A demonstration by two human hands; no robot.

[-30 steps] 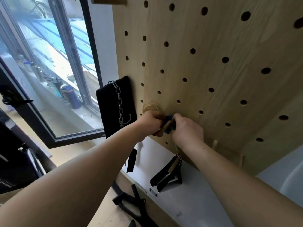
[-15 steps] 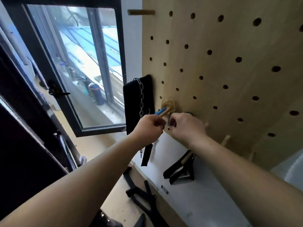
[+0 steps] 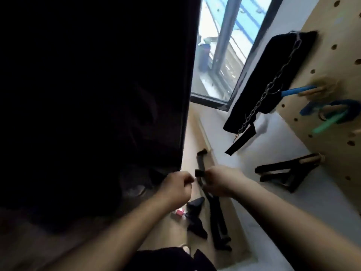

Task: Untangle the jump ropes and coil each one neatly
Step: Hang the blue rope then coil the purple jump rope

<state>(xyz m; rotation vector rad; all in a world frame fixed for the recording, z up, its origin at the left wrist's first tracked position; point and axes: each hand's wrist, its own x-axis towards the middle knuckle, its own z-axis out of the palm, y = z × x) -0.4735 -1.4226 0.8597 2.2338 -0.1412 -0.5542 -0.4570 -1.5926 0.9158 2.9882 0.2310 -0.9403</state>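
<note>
**Hands low at the floor, ropes up on the pegboard**

A narrow strip of pale wood floor (image 3: 195, 133) runs between a large dark panel (image 3: 97, 94) on the left and a wooden pegboard (image 3: 343, 55) on the right, with a window (image 3: 224, 45) beyond. The jump ropes (image 3: 340, 108) hang from pegs on the board, blurred; a blue handle (image 3: 297, 91) and a green handle (image 3: 326, 124) stick out leftward. Beside them hangs a black pad (image 3: 273, 65) crossed by a chain (image 3: 273, 85). Both hands are down near the floor, well apart from the ropes. The right hand (image 3: 220, 180) grips the upper end of a black strap (image 3: 216, 218) that lies along the floor. The left hand (image 3: 175, 184) is curled just beside it; I cannot tell whether it holds anything.
</note>
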